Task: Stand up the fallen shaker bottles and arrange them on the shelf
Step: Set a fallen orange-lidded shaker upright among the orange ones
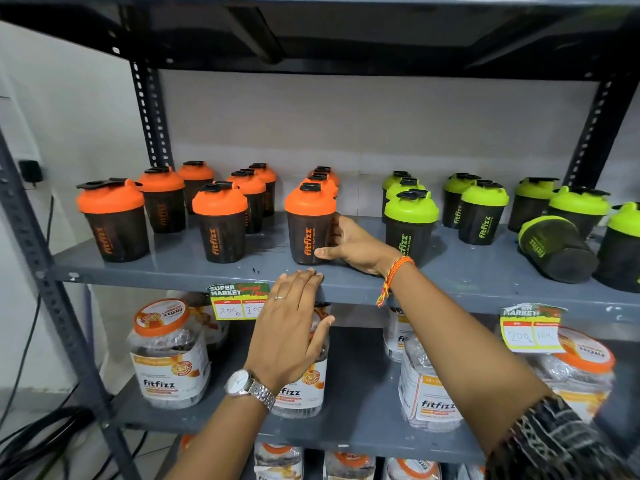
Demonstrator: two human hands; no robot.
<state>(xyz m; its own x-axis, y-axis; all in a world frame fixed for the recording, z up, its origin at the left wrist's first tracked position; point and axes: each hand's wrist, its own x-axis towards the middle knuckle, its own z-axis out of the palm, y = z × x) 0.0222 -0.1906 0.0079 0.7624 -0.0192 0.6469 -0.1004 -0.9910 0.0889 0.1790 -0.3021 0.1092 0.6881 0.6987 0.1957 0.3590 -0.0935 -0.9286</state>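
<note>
Shelf [180, 268] stock as I logged it: orange shaker bottles upright, my right hand [349, 245] grasping the front orange bottle [310, 226] at centre, left hand [294, 327] released; one green bottle [556, 249] lay fallen at three o'clock, unrighted.

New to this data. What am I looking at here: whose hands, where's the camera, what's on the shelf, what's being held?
One picture, from a camera worn on a person's head, looking forward and down. No robot, just bare hands. The right hand grips an upright orange-lidded bottle on the grey shelf. The left hand, wearing a watch, rests open on the shelf's front edge, holding nothing. More orange-lidded bottles stand to the left, green-lidded ones to the right. One green-lidded bottle lies on its side. Jars sit on the shelf below.
</note>
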